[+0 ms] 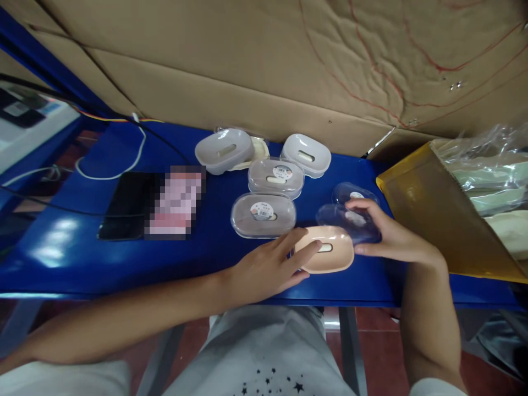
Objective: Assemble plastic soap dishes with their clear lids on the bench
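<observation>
A peach oval soap dish with a slot in its middle sits near the table's front edge. My left hand grips its left end, one finger lying over the top by the slot. Just behind the dish is a clear plastic lid with a round label. My right hand pinches this lid at its right side, thumb in front and fingers behind. A second clear lid rests farther back. To the left are two grey dishes under labelled clear lids, a front one and a rear one.
Two uncovered grey dishes, one left and one right, stand near the cardboard wall. An open carton of bagged pieces is at right. A dark device, a blurred-out patch and cables lie left on the blue table.
</observation>
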`<state>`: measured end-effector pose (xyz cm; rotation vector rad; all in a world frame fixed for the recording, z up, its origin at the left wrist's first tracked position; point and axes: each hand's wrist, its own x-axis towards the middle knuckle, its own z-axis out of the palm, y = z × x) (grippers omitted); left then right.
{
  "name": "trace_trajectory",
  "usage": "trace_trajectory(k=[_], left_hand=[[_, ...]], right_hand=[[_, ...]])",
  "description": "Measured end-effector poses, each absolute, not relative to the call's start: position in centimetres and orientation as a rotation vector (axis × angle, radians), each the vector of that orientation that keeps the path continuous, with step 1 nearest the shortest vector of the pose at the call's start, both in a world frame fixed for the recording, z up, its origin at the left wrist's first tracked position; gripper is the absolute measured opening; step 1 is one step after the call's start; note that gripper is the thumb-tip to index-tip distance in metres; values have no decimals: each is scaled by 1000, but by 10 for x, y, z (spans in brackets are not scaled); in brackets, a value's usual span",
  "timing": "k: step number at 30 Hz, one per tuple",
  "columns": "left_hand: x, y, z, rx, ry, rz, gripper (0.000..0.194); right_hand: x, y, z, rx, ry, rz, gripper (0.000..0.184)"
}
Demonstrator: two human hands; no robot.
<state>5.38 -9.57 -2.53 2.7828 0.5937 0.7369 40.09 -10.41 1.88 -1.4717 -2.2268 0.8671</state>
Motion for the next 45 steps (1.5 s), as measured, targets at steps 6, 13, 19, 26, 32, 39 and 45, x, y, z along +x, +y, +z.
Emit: trace_trajectory(k=[6,13,19,26,32,39,45], left_hand=[[55,-98,-27,2791,684,827,64],[57,-96,-23,2802,674,746,60],[57,-96,-19,2812,660,659,60],[56,-95,-17,2875,672,627,64],[55,-98,-19,2974,663,596,62],[56,-96,-18,3003,716,542,60],[58,-92,-19,3018,729,519,57]], right_hand=[[363,-121,15,-1339,-2425,968,85],[351,-130,13,-1500,-2472,830,100],[343,-138,10,-1587,-2416,785,99],[337,-140,9,-1570,-2440,696,101],[331,-144,11,-1639,-2454,589,106],[322,-143,8,-1557,-2523,418,98],[324,-134,6,-1496,-2601,367,108]])
